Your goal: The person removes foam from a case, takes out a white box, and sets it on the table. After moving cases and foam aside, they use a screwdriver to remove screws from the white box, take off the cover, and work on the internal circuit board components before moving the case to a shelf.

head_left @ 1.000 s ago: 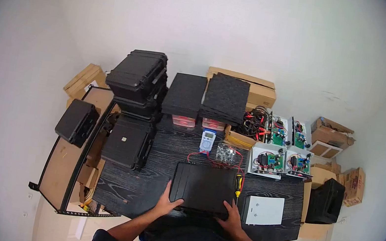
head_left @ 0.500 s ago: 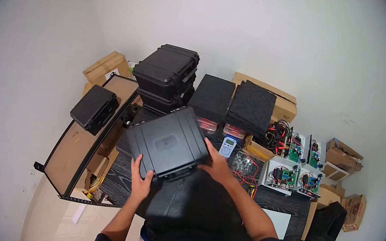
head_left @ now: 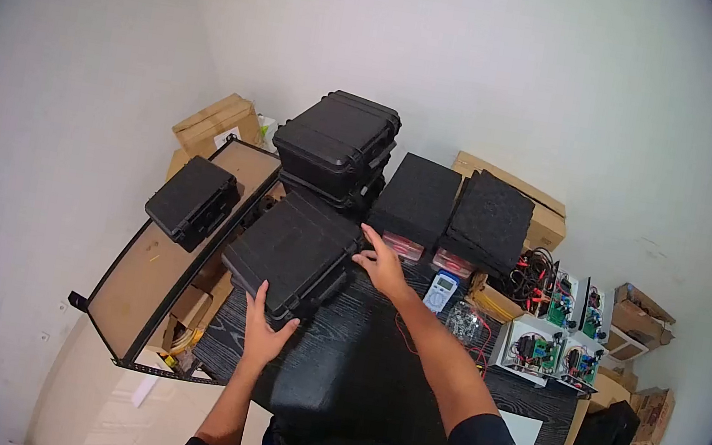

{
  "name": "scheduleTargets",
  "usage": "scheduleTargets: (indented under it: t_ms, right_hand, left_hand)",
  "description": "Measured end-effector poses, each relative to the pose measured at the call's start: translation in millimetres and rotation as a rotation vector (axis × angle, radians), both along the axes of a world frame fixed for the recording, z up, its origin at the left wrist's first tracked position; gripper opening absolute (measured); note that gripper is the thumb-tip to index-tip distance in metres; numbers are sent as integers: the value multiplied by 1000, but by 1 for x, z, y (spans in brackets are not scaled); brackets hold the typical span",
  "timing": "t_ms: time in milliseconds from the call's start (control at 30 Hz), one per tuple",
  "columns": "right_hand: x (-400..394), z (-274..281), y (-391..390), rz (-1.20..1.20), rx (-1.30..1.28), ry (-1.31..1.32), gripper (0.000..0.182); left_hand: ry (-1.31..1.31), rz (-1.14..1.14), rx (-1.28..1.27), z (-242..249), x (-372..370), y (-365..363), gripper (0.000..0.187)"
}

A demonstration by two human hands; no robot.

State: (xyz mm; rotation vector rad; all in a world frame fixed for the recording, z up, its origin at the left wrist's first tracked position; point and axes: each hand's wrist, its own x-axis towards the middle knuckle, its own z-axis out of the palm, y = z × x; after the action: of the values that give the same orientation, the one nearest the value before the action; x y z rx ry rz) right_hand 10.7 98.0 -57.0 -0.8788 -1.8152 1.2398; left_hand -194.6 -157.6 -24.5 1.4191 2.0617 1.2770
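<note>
A black hard plastic case point(head_left: 293, 245) with a ribbed lid lies at the left of the dark table, lid up and turned at an angle. My left hand point(head_left: 264, 330) grips its near corner, thumb and fingers apart around the edge. At the right edge, the fingers and thumb of my right hand point(head_left: 382, 265) touch the case near its far corner. What lies directly beneath the case is mostly hidden. Just behind it stands a stack of similar black cases point(head_left: 336, 141).
A smaller black case point(head_left: 192, 198) sits on the shelf rack at left. Black foam blocks point(head_left: 490, 215) rest on red-and-clear boxes. A blue multimeter point(head_left: 439, 292), a bag of small parts point(head_left: 465, 324) and white enclosures with circuit boards point(head_left: 530, 350) are on the right.
The hard case has moved left and down, from tilted in the air to lying flatter beside the stack. Both hands moved with it; my right hand has shifted toward its far corner.
</note>
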Motion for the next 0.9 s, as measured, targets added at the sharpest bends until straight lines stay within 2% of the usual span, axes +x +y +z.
scheduleTargets:
  t_ms: [67,200,300,367,433,533,600,667,733,767,800,867,900]
  right_hand:
    - [-24,-24,14,-63,45,155,73]
    - [-66,-10,18,-184,-151,219,59]
    - [-82,-22,23,-222,29,15,55]
    - [-73,-22,9,-170,-23,40,56]
    - [-53,-17,-9,-127,-71,59,57]
    - [29,-25,-51,96,-132,64,54]
    - [105,-35,-89,131,-167,-138,51]
    - [186,-22,-143,-22,-139,-312,52]
    - [273,-31,-190,-204,-43,-494,62]
    - [317,-46,-210,-281,62,-556,77]
    - [358,-54,-235,-342,14,-589,87]
    - [427,-56,-278,-348,36,-824,116]
    - [454,-56,-297,-305,-48,-946,140]
  left_hand:
    - [47,-6,-17,-4,-6,2,95]
    - [154,32,-10,-24,-13,12,97]
    - [334,151,16,-29,-9,21,96]
    - [404,172,21,-32,-11,22,95]
    - [368,127,18,-33,-15,22,94]
    - [446,141,1,-34,-16,21,91]
    - [498,132,29,-32,-11,21,88]
    - [559,110,95,-34,-5,23,86]
    - [717,51,25,-35,3,27,82]
    - [798,26,-12,-36,9,27,80]
    - [803,2,44,-36,16,31,70]
    - [852,-61,22,-31,35,38,65]
    - [878,-91,13,-27,46,41,63]
